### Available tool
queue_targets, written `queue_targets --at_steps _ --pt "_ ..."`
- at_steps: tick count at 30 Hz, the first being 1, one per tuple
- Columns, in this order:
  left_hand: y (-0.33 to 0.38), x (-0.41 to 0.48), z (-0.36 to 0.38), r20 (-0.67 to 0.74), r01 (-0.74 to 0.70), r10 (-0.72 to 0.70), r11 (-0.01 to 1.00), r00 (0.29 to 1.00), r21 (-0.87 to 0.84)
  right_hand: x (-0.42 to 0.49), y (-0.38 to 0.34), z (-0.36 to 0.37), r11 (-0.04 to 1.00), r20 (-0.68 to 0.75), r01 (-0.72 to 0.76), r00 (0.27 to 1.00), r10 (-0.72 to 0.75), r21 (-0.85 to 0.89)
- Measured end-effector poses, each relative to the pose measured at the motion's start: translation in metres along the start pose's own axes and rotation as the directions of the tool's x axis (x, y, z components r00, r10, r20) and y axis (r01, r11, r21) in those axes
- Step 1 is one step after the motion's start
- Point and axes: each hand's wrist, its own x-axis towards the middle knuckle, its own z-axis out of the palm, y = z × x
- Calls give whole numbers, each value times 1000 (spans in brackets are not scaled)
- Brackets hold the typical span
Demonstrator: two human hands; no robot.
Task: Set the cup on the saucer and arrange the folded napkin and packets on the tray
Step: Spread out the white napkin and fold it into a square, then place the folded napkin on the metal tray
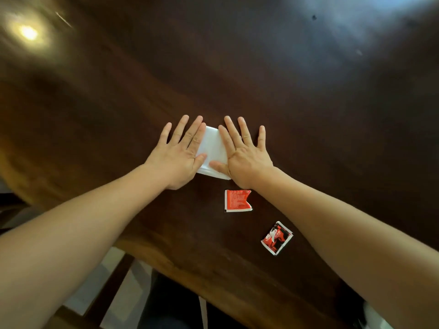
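Napkin [213,148] pressed flat btwn L hand [177,155] & R hand [244,157].

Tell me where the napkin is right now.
In the head view the white napkin lies flat on the dark wooden table, pressed between the left hand and right hand, just beyond the nearer red packet.

2 flat hands [175,160] [247,157] on white napkin [213,148]
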Motion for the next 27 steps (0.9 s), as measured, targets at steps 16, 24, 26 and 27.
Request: queue_targets --at_steps 16,24,26,27 --pt "34 -110 -51 533 519 -412 -156 739 -840 -71 -44 -63 252 404 -473 870 282 844" --pt "75 -155 -128 413 355 -173 -288 894 -889 -199 -72 -109 -254 326 -269 919 220 929" --pt "83 -163 -143 371 338 -148 -207 917 -918 -221 -79 -115 -347 322 -235 922 216 908" --pt "87 -167 -149 345 324 -141 -150 928 -934 -230 -85 -118 -408 319 -206 919 230 889"
